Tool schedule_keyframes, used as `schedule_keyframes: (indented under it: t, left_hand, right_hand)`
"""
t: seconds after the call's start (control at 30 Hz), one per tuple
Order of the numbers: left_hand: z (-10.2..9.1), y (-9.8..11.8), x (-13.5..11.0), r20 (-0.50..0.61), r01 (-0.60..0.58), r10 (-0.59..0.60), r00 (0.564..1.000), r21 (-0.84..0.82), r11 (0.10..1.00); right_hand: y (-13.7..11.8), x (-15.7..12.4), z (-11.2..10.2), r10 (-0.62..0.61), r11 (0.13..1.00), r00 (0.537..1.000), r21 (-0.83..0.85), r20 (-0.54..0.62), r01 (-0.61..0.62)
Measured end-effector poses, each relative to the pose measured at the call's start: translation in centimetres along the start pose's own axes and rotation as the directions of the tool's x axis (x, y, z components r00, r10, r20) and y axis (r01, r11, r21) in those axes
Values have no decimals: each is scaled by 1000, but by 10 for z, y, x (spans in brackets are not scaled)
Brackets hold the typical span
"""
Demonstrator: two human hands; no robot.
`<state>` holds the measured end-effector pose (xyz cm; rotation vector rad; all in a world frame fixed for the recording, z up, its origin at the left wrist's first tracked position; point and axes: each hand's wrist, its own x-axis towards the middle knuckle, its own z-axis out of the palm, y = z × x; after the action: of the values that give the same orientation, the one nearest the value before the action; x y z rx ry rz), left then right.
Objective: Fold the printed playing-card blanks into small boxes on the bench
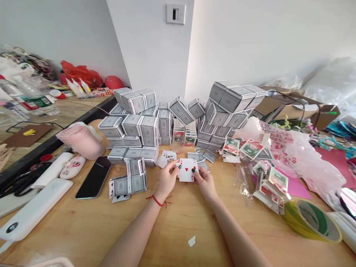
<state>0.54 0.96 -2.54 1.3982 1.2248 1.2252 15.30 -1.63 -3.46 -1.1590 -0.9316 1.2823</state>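
Between my two hands is an ace of hearts playing card (186, 170), face toward me, with what looks like another card partly behind it at the right. My left hand (168, 176) pinches its left edge, and my right hand (204, 180) pinches the right edge. Just behind lie a face-up stack of cards (167, 157) and several face-down cards (210, 156). Left of my hands sits a folded-card piece (136, 178) with loose cards under it. Blocks made of grey-backed cards are stacked at the left (141, 129) and the right (222, 118).
A black phone (93, 180), a pink pouch (80, 141) and a white power bank (36, 211) lie at left. Card boxes (251, 148), torn packaging (272, 189), yellow tape (311, 220) and plastic bags (303, 159) fill the right. A paper scrap (191, 241) lies in front.
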Motion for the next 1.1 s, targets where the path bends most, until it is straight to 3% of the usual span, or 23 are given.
schedule_keyframes:
  t: [0.1,0.27,0.4,0.6,0.9,1.1]
  left_hand:
    - [0,1,0,4,58,-58,998,-55,997]
    - [2,1,1,-30,145,-151,988,-156,977]
    - [4,0,1,34,182,-179,983,-159,970]
    - [3,-1,0,43,159,-157,987,-65,985]
    - [3,-4,0,94,131,-127,988,-42,991]
    - [2,-1,-1,112,116,-113,987,-21,993]
  right_hand:
    - [2,2,-3,-33,999,999,-24,-29,32]
    - [5,3,-5,35,998,999,-49,-42,-37]
    - [5,3,-5,29,999,998,-36,-48,-30]
    - [2,3,-4,13,1000,1000,1,-20,-13]
    - [0,3,-4,78,993,997,86,23,-79]
    - [-3,2,-6,105,993,993,56,48,-107]
